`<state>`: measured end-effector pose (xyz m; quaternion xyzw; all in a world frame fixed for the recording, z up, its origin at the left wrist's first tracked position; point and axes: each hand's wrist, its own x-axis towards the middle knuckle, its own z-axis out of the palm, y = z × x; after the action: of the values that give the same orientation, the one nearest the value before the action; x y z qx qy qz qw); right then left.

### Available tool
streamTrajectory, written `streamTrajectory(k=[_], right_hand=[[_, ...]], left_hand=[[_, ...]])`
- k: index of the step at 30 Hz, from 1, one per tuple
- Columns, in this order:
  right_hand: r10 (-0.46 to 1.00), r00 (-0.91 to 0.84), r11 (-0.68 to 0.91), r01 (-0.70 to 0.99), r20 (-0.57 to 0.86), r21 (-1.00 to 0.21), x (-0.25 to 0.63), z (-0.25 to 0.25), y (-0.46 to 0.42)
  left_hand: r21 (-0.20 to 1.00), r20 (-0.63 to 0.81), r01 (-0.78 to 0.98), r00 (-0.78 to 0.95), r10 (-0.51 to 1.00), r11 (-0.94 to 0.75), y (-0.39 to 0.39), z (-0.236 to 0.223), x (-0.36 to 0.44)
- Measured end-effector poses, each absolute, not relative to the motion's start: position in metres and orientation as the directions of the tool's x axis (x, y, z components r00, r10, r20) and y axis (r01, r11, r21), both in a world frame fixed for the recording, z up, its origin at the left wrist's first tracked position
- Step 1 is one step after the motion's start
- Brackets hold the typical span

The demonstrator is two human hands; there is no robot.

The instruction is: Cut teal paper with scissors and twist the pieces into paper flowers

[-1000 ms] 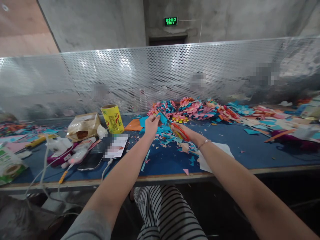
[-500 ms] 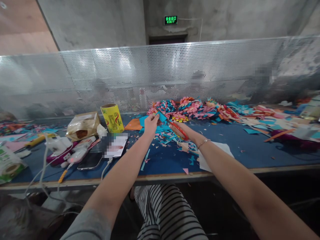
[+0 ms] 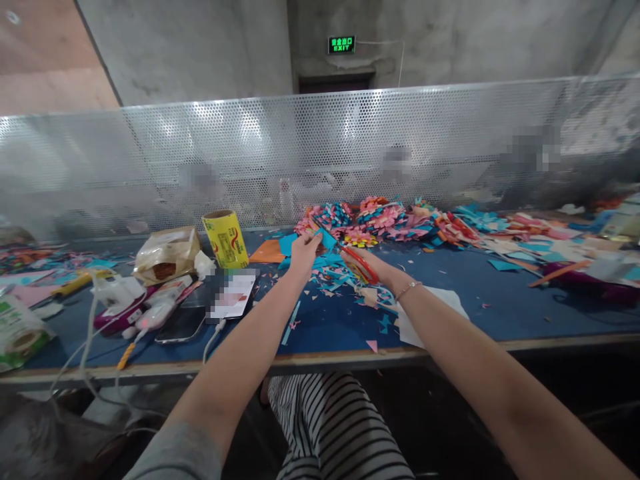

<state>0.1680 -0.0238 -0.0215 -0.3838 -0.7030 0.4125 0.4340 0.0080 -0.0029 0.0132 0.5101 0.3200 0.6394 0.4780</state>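
Pinching blue paper (image 3: pixel 328 241) in L hand (image 3: pixel 304 252), gripping red-handled scissors (image 3: pixel 365 263) w/ R hand (image 3: pixel 379 264) just beside (above scraps (image 3: pixel 334 283) on blue tbl (image 3: pixel 335 330), nr paper pile (image 3: pixel 383 217)).

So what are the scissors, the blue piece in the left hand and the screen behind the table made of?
Scissors: smooth-looking red handles, probably plastic; slim, dark blades, likely metal.
Blue piece: matte, thin and flat; paper or thin foam, I can't tell which.
Screen: most likely metal, with bright sheen and rows of small holes.
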Motion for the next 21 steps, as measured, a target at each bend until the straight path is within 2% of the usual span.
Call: streamTrajectory(k=[3, 6, 10, 15, 21], right_hand=[[0.895, -0.313, 0.402, 0.253, 0.319, -0.88, 0.167, -0.017, -0.028], [0.873, -0.27, 0.486, 0.425, 0.406, -0.764, 0.168, -0.012, -0.027], [0.86, -0.237, 0.5, 0.573, 0.453, -0.65, 0.174, -0.012, -0.019], [0.874, -0.265, 0.485, 0.551, 0.408, -0.679, 0.185, -0.015, -0.014], [0.849, -0.344, 0.528, 0.511, 0.401, -0.678, 0.189, -0.009, -0.015]], left_hand=[[0.897, 0.342, -0.292, -0.023, 0.939, -0.333, -0.004, 0.013, 0.008], [0.896, 0.339, -0.298, -0.021, 0.941, -0.329, -0.003, 0.013, 0.007], [0.895, 0.346, -0.282, -0.053, 0.937, -0.346, 0.001, 0.012, 0.004], [0.888, 0.333, -0.298, -0.111, 0.936, -0.351, 0.009, 0.011, -0.003], [0.882, 0.237, -0.391, -0.11, 0.965, -0.261, 0.011, 0.009, -0.01]])
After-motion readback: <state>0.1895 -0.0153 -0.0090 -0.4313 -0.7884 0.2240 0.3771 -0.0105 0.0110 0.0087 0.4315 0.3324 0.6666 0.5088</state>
